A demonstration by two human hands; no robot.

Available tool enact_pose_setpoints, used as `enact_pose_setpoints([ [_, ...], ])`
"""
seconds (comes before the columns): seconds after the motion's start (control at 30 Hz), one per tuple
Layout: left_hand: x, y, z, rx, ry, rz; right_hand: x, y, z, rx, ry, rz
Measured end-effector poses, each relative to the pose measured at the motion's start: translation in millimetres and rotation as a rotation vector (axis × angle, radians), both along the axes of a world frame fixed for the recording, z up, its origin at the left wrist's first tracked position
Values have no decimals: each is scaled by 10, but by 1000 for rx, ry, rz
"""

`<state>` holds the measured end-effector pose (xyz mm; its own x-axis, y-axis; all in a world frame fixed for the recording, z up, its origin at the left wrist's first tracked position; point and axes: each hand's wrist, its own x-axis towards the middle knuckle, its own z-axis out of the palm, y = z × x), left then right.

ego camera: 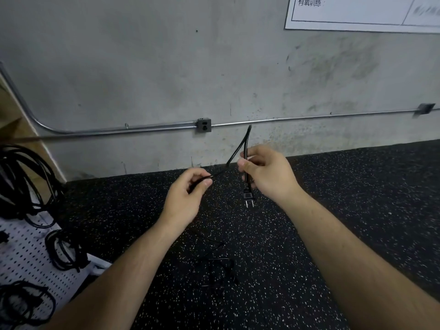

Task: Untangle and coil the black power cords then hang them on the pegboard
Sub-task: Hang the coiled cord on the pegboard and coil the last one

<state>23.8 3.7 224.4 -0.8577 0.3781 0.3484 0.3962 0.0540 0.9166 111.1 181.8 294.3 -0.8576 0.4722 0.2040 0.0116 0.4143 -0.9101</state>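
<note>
Both hands hold one black power cord [240, 146] in front of me, folded into a narrow loop that points up toward the wall. My right hand [264, 175] grips the strand just above the two-pronged plug [248, 197], which hangs down below the fingers. My left hand [188, 194] pinches the other strand between thumb and fingers. The rest of this cord trails down to a loose tangle [216, 265] on the dark floor. The white pegboard [26, 256] is at the lower left, with coiled black cords [65, 250] hanging on it.
A big bundle of black cords [21, 184] hangs at the left edge above the pegboard. A metal conduit with an outlet box [203, 125] runs along the grey concrete wall. The floor is black speckled rubber [357, 186]. A white poster [362, 13] is at top right.
</note>
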Motion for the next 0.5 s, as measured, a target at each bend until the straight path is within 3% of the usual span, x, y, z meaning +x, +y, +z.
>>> enact_pose_setpoints([
  [0.23, -49, -55, 121, 124, -62, 76, -4, -39, -80, 134, -45, 26],
  [0.5, 36, -49, 45, -279, -201, -108, -41, -198, -57, -76, 55, 67],
])
